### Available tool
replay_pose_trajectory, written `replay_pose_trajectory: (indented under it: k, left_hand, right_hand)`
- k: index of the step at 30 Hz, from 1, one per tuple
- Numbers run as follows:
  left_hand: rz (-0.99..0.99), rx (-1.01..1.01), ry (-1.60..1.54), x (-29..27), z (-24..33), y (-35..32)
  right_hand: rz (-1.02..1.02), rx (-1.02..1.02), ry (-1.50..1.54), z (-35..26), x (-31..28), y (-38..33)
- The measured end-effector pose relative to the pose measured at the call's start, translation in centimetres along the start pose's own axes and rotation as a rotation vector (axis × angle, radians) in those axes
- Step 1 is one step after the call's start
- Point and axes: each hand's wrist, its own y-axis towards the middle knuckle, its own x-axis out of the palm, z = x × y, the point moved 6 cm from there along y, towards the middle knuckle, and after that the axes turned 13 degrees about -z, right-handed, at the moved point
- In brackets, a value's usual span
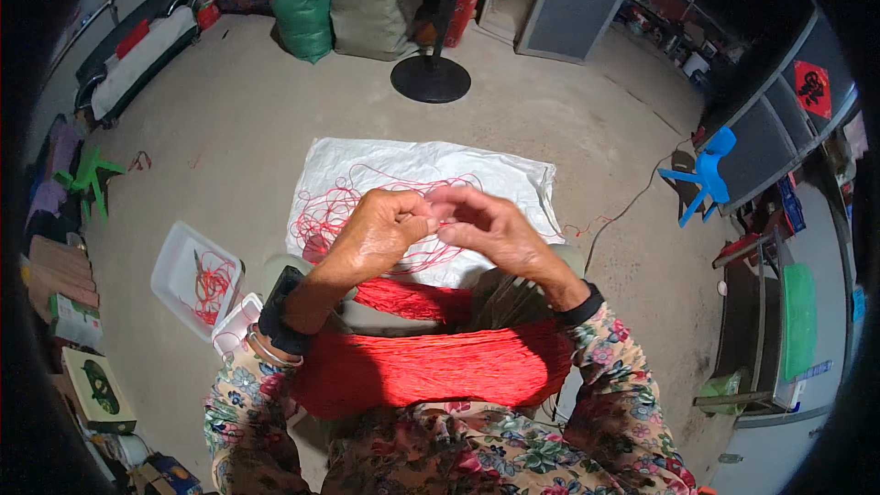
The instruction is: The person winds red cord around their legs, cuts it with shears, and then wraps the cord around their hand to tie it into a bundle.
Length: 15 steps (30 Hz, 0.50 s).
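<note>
My left hand [385, 227] is closed in a pinch on a thin red cord, most of which its fingers hide. Close against it, my right hand [490, 227] is curled, with its thumb and fingers bent toward the left fingertips; a bit of red shows at its thumb, and its upper fingers are slightly blurred. Beneath both hands, loose loops of red cord [332, 211] spread over a white woven sheet [412, 154]. Across my lap lies a thick bundle of red cord [431, 367], and more of it shows beyond, between my knees.
A white plastic bin [171, 266] with red cord inside stands at left. A green stool [90, 176] and a blue chair [710, 174] flank the floor. Farther off are a black fan base [431, 80], a green sack [305, 9] and a pale sack [374, 9]. A dark cable [628, 200] runs at right.
</note>
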Motion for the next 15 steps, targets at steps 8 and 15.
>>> replay_pose_trajectory:
  k: [8, 15]
  left_hand:
    - [0.046, -0.024, -0.149, 0.0, 0.7, 1.4]
    - [0.090, -0.113, -0.248, -0.6, -1.0, 1.5]
  right_hand:
    - [0.023, 0.241, 0.658, 3.0, 0.8, -0.9]
    - [0.033, 0.114, 0.923, 3.6, 0.5, -1.2]
